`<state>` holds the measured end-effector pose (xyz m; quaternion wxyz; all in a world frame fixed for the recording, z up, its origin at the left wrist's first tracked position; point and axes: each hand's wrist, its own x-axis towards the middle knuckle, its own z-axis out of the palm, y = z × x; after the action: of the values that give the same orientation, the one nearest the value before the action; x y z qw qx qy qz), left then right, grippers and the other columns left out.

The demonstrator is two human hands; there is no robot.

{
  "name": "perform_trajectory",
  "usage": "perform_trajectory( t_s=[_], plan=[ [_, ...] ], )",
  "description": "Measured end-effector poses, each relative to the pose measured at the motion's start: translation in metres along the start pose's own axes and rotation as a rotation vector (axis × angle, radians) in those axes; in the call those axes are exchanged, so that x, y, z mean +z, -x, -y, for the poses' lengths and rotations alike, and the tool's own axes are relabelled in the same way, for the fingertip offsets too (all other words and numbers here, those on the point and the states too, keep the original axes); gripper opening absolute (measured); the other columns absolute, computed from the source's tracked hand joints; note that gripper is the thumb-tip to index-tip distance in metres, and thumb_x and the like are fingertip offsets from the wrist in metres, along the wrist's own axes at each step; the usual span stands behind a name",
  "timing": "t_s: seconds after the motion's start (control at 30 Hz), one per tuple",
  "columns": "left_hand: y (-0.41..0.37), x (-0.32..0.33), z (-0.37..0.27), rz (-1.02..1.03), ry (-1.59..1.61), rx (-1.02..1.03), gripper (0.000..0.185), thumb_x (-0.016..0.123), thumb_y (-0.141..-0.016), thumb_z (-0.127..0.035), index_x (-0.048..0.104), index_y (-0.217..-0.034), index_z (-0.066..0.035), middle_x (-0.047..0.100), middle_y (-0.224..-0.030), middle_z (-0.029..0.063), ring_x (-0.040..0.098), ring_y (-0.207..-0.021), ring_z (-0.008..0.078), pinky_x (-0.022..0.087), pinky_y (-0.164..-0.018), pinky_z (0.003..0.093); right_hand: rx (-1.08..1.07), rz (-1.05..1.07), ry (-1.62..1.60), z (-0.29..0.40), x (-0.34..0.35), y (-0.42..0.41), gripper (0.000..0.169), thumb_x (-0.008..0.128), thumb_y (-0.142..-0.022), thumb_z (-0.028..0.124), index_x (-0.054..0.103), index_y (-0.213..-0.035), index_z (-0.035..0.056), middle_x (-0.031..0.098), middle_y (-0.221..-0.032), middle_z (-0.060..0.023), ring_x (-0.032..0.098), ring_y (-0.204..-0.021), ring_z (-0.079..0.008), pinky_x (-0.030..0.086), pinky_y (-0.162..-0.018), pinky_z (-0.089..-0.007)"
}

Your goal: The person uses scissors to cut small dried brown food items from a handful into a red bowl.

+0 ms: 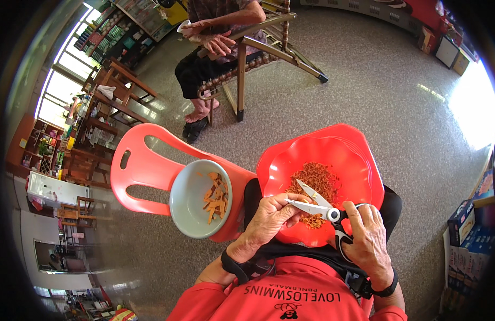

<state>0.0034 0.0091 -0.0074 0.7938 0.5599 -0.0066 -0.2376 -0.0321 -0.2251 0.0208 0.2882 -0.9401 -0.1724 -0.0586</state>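
My right hand (366, 236) grips the black-and-white handles of a pair of scissors (321, 208), whose blades stand apart and point left. My left hand (265, 218) pinches a small orange-yellow piece (306, 200) between thumb and fingertips, at the blades; most of it is hidden. Below both hands a red plastic basin with a wavy rim (277, 164) rests on my lap. Thin orange-brown shreds (315, 174) are heaped in it. To my left, a pale grey-blue bowl (185, 204) holds several larger orange-brown strips (217, 196).
The bowl stands on the seat of a red plastic chair (147, 170). Ahead, a person (219, 40) with a white cup (184, 26) sits in a folding chair (241, 80). Stacked boxes (466, 240) stand at the right. Wooden chairs and a table (98, 108) are at the left.
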Motion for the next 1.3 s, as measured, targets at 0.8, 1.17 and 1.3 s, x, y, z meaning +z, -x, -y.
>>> perform_trajectory(
  t_s=[0.8,1.17,1.3],
  plan=[
    [0.001,-0.003,-0.001,-0.02,0.031,-0.058,0.024,0.057,-0.095,-0.015,0.063,-0.109,0.003,0.066,-0.084,0.0059,0.06,-0.07,0.0089,0.05,-0.062,0.0217,0.038,0.089,-0.124,0.004,0.0,0.002,0.061,0.073,-0.055,0.005,0.055,-0.113,0.0042,0.053,-0.079,-0.0096,0.057,-0.074,-0.0283,0.046,-0.062,-0.0383],
    [0.001,0.005,-0.008,-0.084,-0.11,-0.042,0.024,0.06,-0.093,-0.019,0.064,-0.107,0.0,0.067,-0.082,0.0044,0.059,-0.063,0.006,0.046,-0.051,0.0187,0.017,0.074,-0.062,0.0,0.001,0.001,0.059,0.073,-0.055,0.004,0.055,-0.111,0.0048,0.053,-0.077,-0.0089,0.057,-0.073,-0.028,0.046,-0.06,-0.0377],
    [0.001,-0.001,-0.004,-0.086,-0.175,-0.045,0.022,0.061,-0.093,-0.02,0.065,-0.105,-0.001,0.068,-0.082,0.0034,0.055,-0.06,0.0026,0.04,-0.047,0.0166,0.039,0.105,-0.057,0.001,0.0,0.0,0.058,0.074,-0.056,0.005,0.055,-0.111,0.0048,0.052,-0.076,-0.0089,0.057,-0.073,-0.0277,0.046,-0.06,-0.0379]
  ],
)
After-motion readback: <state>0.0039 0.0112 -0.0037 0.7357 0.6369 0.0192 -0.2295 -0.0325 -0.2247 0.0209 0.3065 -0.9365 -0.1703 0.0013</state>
